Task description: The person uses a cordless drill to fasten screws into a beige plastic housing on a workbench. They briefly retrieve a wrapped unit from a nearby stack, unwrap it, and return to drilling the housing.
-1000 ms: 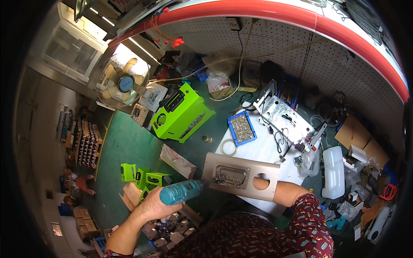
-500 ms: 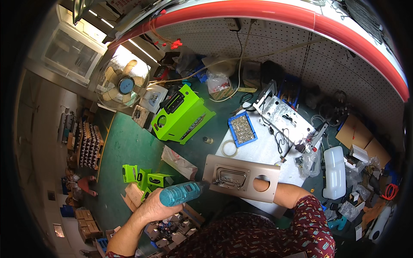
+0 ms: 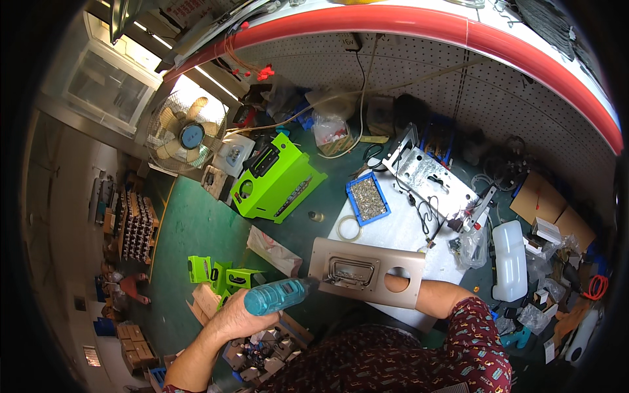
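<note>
Head view: the left hand [image 3: 241, 317] is wrapped round a teal drill [image 3: 275, 296], lower centre, beside a tan metal panel [image 3: 378, 274]; behind it, the right hand's [image 3: 395, 283] grip is hidden, so I cannot tell.

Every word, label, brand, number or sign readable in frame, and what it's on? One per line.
None reads reliably.
Dark box on the pegboard: light characters, too small.
Sign at upper left: reddish characters, too blurred.
Fan hub: faint marking, too blurred.
Large green housing: lettering-like strip on its side, too small.
Teal drill and metal panel: no legible text seen.
</note>
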Tool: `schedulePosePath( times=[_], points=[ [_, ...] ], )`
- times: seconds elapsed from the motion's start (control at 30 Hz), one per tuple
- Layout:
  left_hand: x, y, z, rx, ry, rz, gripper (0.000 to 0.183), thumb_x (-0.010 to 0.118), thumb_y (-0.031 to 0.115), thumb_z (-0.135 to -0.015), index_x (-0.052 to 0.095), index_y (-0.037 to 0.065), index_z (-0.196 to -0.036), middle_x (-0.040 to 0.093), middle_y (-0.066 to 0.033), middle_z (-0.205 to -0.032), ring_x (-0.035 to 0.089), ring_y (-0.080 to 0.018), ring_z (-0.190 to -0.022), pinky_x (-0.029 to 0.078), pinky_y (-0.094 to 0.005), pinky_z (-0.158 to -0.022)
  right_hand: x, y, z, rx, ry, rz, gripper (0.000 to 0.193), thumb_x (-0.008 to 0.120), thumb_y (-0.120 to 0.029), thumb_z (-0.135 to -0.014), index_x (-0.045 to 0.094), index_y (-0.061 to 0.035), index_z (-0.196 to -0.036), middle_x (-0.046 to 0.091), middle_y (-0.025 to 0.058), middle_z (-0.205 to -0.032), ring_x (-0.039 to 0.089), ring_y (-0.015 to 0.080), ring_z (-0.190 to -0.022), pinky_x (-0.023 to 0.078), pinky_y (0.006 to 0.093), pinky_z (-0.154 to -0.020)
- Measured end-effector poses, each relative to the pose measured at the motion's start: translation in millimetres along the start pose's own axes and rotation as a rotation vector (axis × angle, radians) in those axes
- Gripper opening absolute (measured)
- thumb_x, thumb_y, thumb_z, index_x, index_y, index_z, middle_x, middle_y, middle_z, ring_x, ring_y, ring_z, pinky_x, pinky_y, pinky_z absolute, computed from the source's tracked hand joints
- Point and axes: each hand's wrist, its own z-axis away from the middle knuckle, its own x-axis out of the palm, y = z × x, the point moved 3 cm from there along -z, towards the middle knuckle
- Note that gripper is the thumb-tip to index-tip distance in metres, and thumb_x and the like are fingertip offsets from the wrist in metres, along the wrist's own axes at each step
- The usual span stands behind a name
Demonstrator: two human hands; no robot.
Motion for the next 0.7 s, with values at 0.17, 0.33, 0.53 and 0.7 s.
schedulePosePath(
  times=[0.17,0.33,0.53,0.7],
  points=[
    [-0.3,5.4,-2.0,0.043,-0.037,0.022,0.021,0.075,0.025,-0.080,0.072,0.006,-0.087,0.072,-0.0156,-0.077,0.072,-0.0335,-0.072,0.058,-0.0425,-0.073,-4.1,2.6,-5.6,-0.003,-0.001,-0.011,0.046,0.034,-0.031,-0.114,0.042,-0.0056,-0.151,0.057,0.0139,-0.140,0.060,0.0208,-0.126,0.051,0.0312,-0.107],
    [0.8,4.2,-2.2,0.067,-0.035,0.020,0.020,0.075,0.024,-0.080,0.072,0.006,-0.088,0.073,-0.0149,-0.078,0.072,-0.0327,-0.072,0.058,-0.0425,-0.073,-15.3,10.6,-21.1,-0.005,-0.009,-0.028,0.049,0.031,-0.034,-0.116,0.039,-0.0060,-0.155,0.056,0.0146,-0.145,0.059,0.0215,-0.130,0.051,0.0315,-0.110],
    [1.8,3.3,-0.8,0.081,-0.020,0.019,0.022,0.077,0.025,-0.080,0.072,0.005,-0.090,0.073,-0.0143,-0.078,0.072,-0.0319,-0.073,0.058,-0.0420,-0.073,-28.1,25.8,-46.7,-0.119,0.033,-0.055,0.055,0.024,-0.038,-0.118,0.030,-0.0076,-0.163,0.050,0.0158,-0.154,0.055,0.0232,-0.139,0.049,0.0330,-0.116],
    [4.3,-0.4,-2.1,0.052,-0.052,0.008,0.024,0.078,0.026,-0.080,0.072,0.005,-0.091,0.073,-0.0141,-0.079,0.073,-0.0311,-0.074,0.058,-0.0416,-0.074,11.3,13.7,-12.7,0.040,-0.090,-0.093,0.053,0.027,-0.034,-0.117,0.031,-0.0079,-0.163,0.049,0.0158,-0.156,0.055,0.0248,-0.140,0.048,0.0366,-0.118]
  ],
)
